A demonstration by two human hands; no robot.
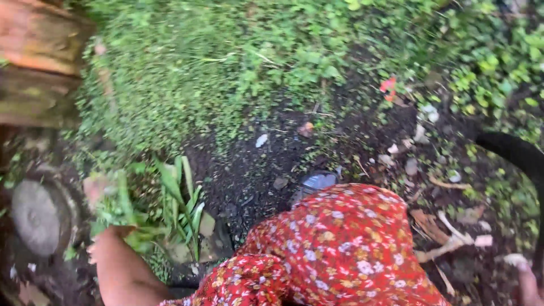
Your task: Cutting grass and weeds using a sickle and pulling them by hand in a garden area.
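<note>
My left hand (105, 243) is at the lower left, blurred, and closed around a bunch of pulled green weeds (119, 212). Just to its right, a small plant with long narrow leaves (181, 204) grows from the dark soil (249, 170). My knee, in red flowered cloth (340, 243), fills the bottom middle. Only a sliver of my right hand (526, 280) shows at the bottom right edge, and its fingers are cut off by the frame.
Low green ground cover (198, 68) spreads over the upper half. A round grey stone disc (34, 215) lies at the left, with a brown wooden block (39, 39) above it. A black hose (510, 150) curves at the right. Dry sticks and pebbles (447, 232) litter the soil.
</note>
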